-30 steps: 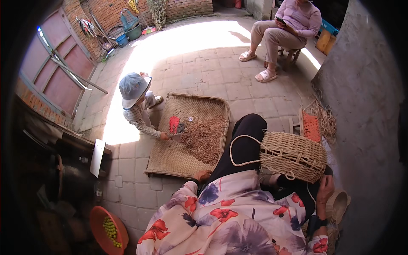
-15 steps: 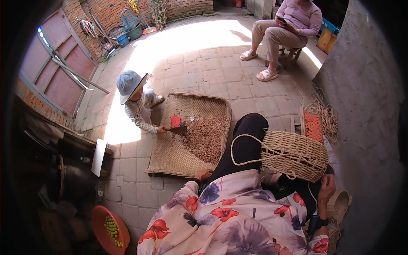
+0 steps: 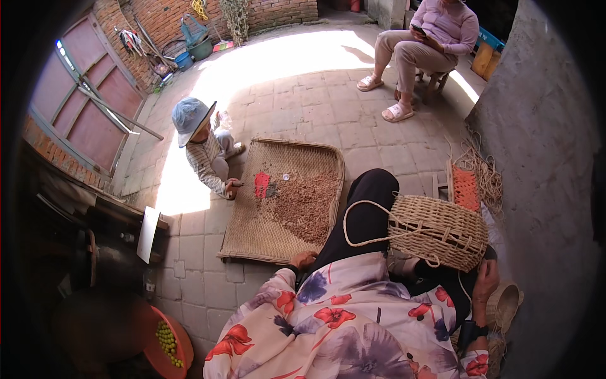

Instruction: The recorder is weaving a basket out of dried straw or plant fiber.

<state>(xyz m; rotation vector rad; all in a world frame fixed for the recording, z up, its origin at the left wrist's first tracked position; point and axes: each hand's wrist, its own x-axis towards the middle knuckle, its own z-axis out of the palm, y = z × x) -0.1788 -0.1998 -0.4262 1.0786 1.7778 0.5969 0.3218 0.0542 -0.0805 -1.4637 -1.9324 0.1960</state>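
My left hand (image 3: 303, 259) rests low beside my thigh, against the near corner of a large square woven tray (image 3: 246, 230); its fingers are mostly hidden. Reddish-brown nuts or beans (image 3: 305, 205) are spread over the tray's right side, with a red piece (image 3: 261, 181) and a small white round thing (image 3: 286, 177) among them. On my lap lies a woven straw basket (image 3: 435, 230) with a long cord handle (image 3: 358, 221). At its lower right end my right hand (image 3: 485, 281) has curled fingers; what they grip, if anything, is hidden.
A child in a blue hat (image 3: 191, 120) crouches at the tray's left edge, a hand near it. Another person (image 3: 420, 50) sits on a stool with a phone. An orange basin (image 3: 173, 347) holds green fruit. Straw cord (image 3: 483, 170) lies by the right wall.
The child has drawn the dark flat scoop back off the tray and leans back slightly. A dark blurred shape has come in at lower left, partly covering the basin. My hands stay put.
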